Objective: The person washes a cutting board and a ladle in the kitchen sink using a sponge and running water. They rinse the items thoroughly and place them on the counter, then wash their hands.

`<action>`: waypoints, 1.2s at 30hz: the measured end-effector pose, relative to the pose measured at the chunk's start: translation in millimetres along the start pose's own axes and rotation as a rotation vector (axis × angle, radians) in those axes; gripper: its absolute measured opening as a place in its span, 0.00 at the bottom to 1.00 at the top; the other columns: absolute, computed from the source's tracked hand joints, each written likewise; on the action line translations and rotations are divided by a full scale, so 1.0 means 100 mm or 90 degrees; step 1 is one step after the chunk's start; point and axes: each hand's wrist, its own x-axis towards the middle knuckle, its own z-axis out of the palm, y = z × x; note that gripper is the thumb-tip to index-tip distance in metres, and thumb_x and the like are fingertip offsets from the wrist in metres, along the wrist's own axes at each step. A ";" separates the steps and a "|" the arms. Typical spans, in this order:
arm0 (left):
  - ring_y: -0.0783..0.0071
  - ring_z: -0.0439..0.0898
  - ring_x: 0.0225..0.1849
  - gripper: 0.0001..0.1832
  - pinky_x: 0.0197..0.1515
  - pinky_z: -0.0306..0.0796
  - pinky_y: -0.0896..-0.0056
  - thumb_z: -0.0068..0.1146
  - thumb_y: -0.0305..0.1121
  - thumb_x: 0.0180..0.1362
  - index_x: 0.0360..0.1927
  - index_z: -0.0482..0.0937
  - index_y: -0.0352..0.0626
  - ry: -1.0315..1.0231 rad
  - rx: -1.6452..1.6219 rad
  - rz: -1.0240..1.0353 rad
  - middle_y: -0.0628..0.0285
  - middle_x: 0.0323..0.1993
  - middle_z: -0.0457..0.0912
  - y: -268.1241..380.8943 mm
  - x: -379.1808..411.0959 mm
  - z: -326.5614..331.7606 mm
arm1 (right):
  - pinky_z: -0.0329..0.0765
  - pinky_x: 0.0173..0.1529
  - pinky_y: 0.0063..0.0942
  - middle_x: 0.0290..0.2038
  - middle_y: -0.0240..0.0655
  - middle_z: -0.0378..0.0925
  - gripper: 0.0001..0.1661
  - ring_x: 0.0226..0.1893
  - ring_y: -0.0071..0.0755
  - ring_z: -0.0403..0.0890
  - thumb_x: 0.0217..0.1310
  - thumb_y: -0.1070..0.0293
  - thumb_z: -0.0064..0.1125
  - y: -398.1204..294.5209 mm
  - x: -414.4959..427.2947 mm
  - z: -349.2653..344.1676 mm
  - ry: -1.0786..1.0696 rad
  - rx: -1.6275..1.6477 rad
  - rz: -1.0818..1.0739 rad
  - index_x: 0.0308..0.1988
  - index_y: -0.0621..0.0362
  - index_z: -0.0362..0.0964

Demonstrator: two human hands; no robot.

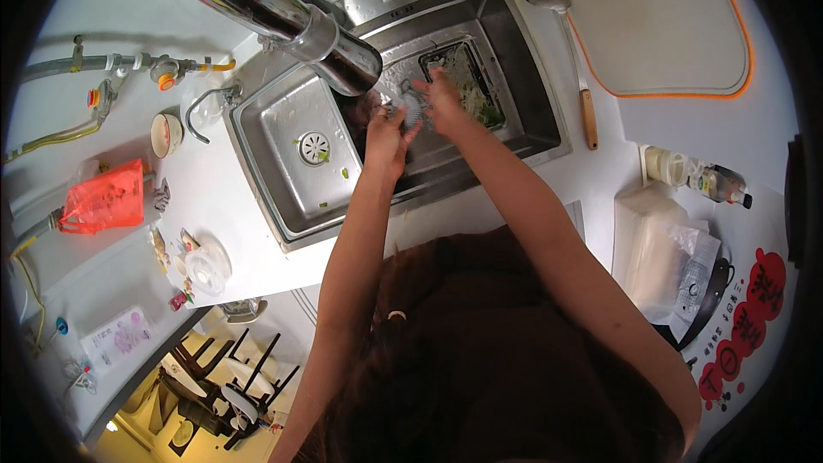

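Observation:
My left hand [388,145] is under the chrome faucet [350,61], its fingers around the lower left side of a small grey ribbed object [413,108], perhaps a scrubber. Water runs from the spout onto it. To the right of this object, my right hand [443,103] has its fingers spread and holds nothing that I can see. Both hands are over the large right basin [537,122] of a steel sink. Beyond my right hand, a black-rimmed rectangular drain area [472,80] holds wet green and pale vegetable scraps. Something reddish-brown beneath the spout is partly hidden.
The smaller left basin [283,173] has a round strainer [314,148] and green bits. A ladle [568,32] with a wooden handle lies beside a cutting board [656,19] on the right. At left are a bowl [166,136], a thin curved tap [196,119] and a red plastic bag [106,199].

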 end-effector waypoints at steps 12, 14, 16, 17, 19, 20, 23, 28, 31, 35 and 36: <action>0.80 0.71 0.36 0.11 0.38 0.66 0.71 0.41 0.39 0.66 0.44 0.74 0.51 0.099 0.085 0.107 0.73 0.37 0.76 0.03 0.11 -0.09 | 0.73 0.40 0.29 0.38 0.29 0.75 0.20 0.39 0.25 0.76 0.63 0.50 0.49 0.08 -0.17 -0.05 -0.151 0.058 -0.021 0.46 0.51 0.70; 0.79 0.72 0.38 0.12 0.40 0.67 0.69 0.40 0.41 0.67 0.44 0.74 0.51 0.096 0.032 0.092 0.72 0.39 0.76 0.07 0.08 -0.10 | 0.73 0.40 0.27 0.38 0.30 0.75 0.21 0.38 0.24 0.76 0.61 0.49 0.51 0.01 -0.13 -0.14 -0.092 0.039 -0.002 0.47 0.52 0.70; 0.75 0.73 0.40 0.13 0.42 0.67 0.69 0.40 0.44 0.66 0.45 0.73 0.51 0.101 0.006 0.084 0.70 0.41 0.76 0.08 0.07 -0.15 | 0.73 0.41 0.30 0.38 0.32 0.75 0.25 0.39 0.28 0.76 0.60 0.49 0.53 -0.06 -0.26 -0.05 -0.005 -0.025 -0.047 0.49 0.55 0.69; 0.73 0.73 0.41 0.13 0.43 0.67 0.69 0.40 0.44 0.66 0.46 0.72 0.51 0.124 -0.031 0.064 0.69 0.42 0.75 0.06 0.07 -0.15 | 0.73 0.41 0.31 0.38 0.33 0.75 0.27 0.39 0.30 0.76 0.59 0.48 0.53 -0.06 -0.33 0.00 0.038 -0.057 -0.071 0.50 0.57 0.68; 0.69 0.73 0.43 0.13 0.45 0.68 0.68 0.41 0.43 0.66 0.46 0.72 0.49 0.156 -0.099 0.016 0.66 0.43 0.75 0.07 0.02 0.06 | 0.71 0.45 0.37 0.41 0.38 0.75 0.30 0.42 0.37 0.76 0.59 0.49 0.52 0.17 -0.30 0.13 0.144 -0.228 -0.251 0.53 0.60 0.65; 0.67 0.73 0.45 0.13 0.47 0.68 0.67 0.41 0.42 0.65 0.47 0.71 0.48 0.084 -0.133 -0.035 0.65 0.44 0.75 0.06 0.04 0.07 | 0.70 0.47 0.40 0.42 0.40 0.75 0.31 0.43 0.41 0.75 0.59 0.50 0.52 0.28 -0.28 0.17 0.199 -0.314 -0.340 0.54 0.62 0.64; 0.62 0.72 0.48 0.14 0.51 0.68 0.64 0.40 0.38 0.64 0.48 0.70 0.44 -0.069 -0.252 -0.118 0.60 0.46 0.73 0.02 0.09 -0.04 | 0.57 0.57 0.46 0.53 0.49 0.60 0.35 0.54 0.50 0.61 0.62 0.50 0.45 0.35 -0.62 0.33 0.091 -0.425 -0.358 0.59 0.63 0.53; 0.60 0.74 0.46 0.14 0.53 0.68 0.62 0.40 0.35 0.63 0.49 0.70 0.41 -0.107 -0.261 -0.080 0.56 0.44 0.75 -0.05 0.04 0.02 | 0.48 0.65 0.52 0.60 0.53 0.57 0.37 0.63 0.53 0.55 0.61 0.51 0.46 0.44 -0.37 0.34 0.103 -0.475 -0.420 0.61 0.64 0.50; 0.58 0.70 0.53 0.17 0.60 0.62 0.57 0.34 0.32 0.63 0.54 0.68 0.44 -0.050 -0.188 -0.074 0.56 0.51 0.73 -0.03 0.05 0.11 | 0.42 0.65 0.56 0.64 0.50 0.52 0.39 0.67 0.50 0.48 0.61 0.50 0.44 0.32 -0.13 0.31 0.159 -0.469 -0.326 0.63 0.65 0.48; 0.59 0.66 0.58 0.18 0.62 0.60 0.58 0.35 0.34 0.64 0.56 0.63 0.43 -0.045 -0.160 -0.067 0.55 0.56 0.68 0.00 0.17 -0.04 | 0.50 0.67 0.39 0.62 0.51 0.56 0.34 0.64 0.52 0.55 0.61 0.52 0.44 0.79 -0.06 0.34 0.025 -0.446 -0.409 0.61 0.63 0.56; 0.60 0.64 0.60 0.20 0.63 0.60 0.59 0.35 0.36 0.64 0.59 0.61 0.41 -0.046 -0.128 -0.058 0.55 0.59 0.66 0.07 0.14 0.08 | 0.47 0.66 0.47 0.62 0.57 0.52 0.35 0.64 0.57 0.51 0.64 0.51 0.40 1.14 0.11 0.41 0.050 -0.429 -0.523 0.62 0.65 0.51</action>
